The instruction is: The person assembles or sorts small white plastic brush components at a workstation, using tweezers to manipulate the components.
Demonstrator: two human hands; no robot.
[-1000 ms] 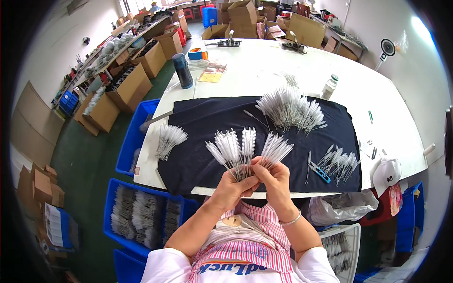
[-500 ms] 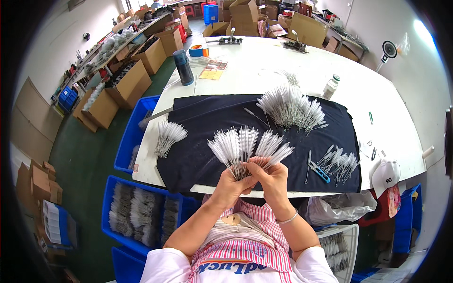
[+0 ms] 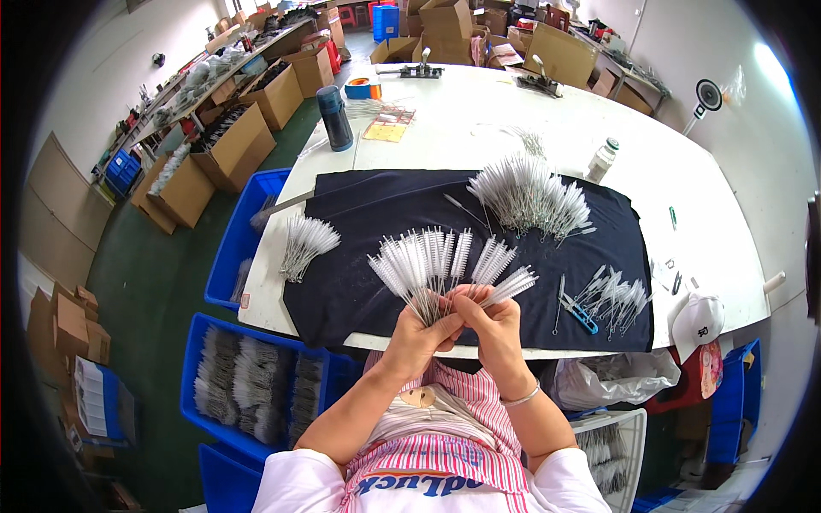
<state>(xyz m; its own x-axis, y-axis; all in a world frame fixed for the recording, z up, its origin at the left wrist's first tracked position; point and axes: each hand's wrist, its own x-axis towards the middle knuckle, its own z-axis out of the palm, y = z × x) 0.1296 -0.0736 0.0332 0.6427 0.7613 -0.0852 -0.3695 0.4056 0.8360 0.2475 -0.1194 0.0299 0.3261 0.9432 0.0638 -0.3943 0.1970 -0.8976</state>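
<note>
Both my hands meet over the near edge of a dark cloth (image 3: 359, 299), holding white-bristled wire brushes fanned upward. My left hand (image 3: 421, 342) is closed round the wire stems of the larger bunch of brushes (image 3: 415, 263). My right hand (image 3: 492, 329) is closed on a smaller group of brushes (image 3: 493, 261), its thumb and fingers against the left hand's stems. Beyond them a big heap of brushes (image 3: 530, 195) lies on the cloth. A smaller pile of brushes (image 3: 308, 244) rests to the left. At the right are blue-handled snips (image 3: 581, 316) beside scattered brushes (image 3: 620, 299).
A dark blue bottle (image 3: 334, 120) and a roll of tape (image 3: 363, 88) stand at the far left of the white table (image 3: 684, 188). Near the right edge are a glass jar (image 3: 603, 160) and a white cap (image 3: 699, 319). A blue crate (image 3: 192, 389) of brushes sits below left.
The fan of brushes in my left hand has spread a little wider to the left. My hands have stayed in nearly the same place.
</note>
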